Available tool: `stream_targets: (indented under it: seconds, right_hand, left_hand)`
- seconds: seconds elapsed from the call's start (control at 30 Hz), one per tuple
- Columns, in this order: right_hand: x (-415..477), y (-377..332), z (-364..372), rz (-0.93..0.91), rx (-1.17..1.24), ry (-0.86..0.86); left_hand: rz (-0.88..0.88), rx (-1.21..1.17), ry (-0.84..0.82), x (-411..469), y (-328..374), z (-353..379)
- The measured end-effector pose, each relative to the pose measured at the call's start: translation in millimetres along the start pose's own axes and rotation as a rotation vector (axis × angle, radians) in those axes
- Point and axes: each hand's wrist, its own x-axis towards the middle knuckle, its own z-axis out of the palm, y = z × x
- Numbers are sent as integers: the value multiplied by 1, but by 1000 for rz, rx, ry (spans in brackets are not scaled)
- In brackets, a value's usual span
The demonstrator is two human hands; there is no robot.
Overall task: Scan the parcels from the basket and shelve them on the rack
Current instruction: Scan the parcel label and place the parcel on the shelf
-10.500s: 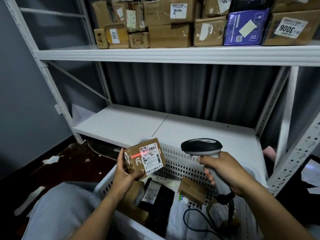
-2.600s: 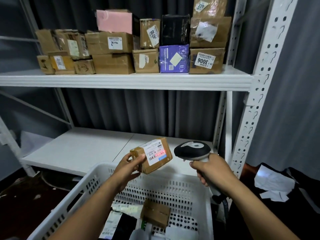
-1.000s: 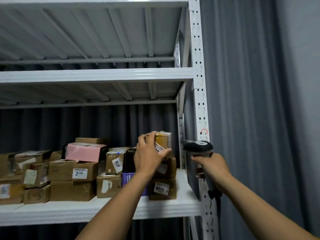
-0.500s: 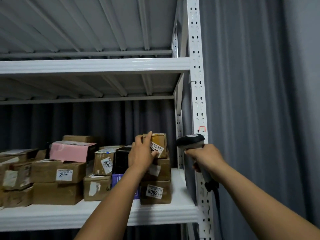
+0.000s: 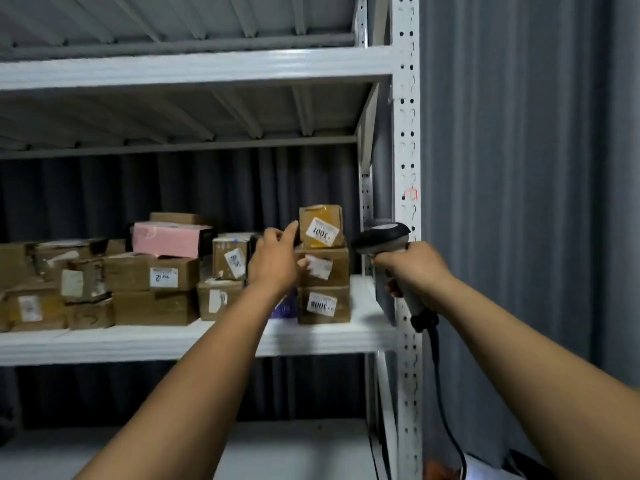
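I see the parcel (image 5: 320, 226), a small squarish cardboard box with a white label stuck askew on its front, sitting on top of a three-high stack at the right end of the middle shelf (image 5: 138, 341) of the rack (image 5: 405, 133). Under it is a wider brown box (image 5: 329, 268) with a crumpled white sticker, and under that a bottom box (image 5: 323, 304) with a printed number label.

My left hand (image 5: 275, 261) is just left of the parcel and holds nothing. The fingers are loose and spread, and the index finger reaches up towards the parcel's left edge; I cannot tell whether the tip touches it. The thumb lies across the front of the brown box.

My right hand (image 5: 415, 271) is wrapped around the grip of the scanner (image 5: 381, 237), whose rounded dark head with a pale top points at the stack from the right. Its black cable (image 5: 437, 358) hangs down along the rack's perforated white steel upright.

A purple carton (image 5: 285, 308) shows low behind my left wrist. Further left, more taped cardboard boxes are packed in rows, with a flat pink box (image 5: 166, 239) on top. The shelf overhead shows ribbed metal on its underside. A pleated grey curtain (image 5: 519, 168) hangs behind and to the right.
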Motion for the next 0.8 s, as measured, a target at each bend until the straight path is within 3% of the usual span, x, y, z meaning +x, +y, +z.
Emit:
stream_targets:
  seconds: [0.17,0.43,0.67,0.8]
  right_hand:
    - [-64,45,20,87,-78,-62]
    - [-171,167,67,230,-223,-168]
    - [-240,268,87,328,-364,-342]
    - [-269,324,94,429,-382,-432]
  left_hand:
    - [1,62,-133,-91,-34,13]
    - [-56,54,-388,-251,-90,93]
    - [-136,23,-705,-380,-126,172]
    - [-174,-169,-1013,-462,-135,206]
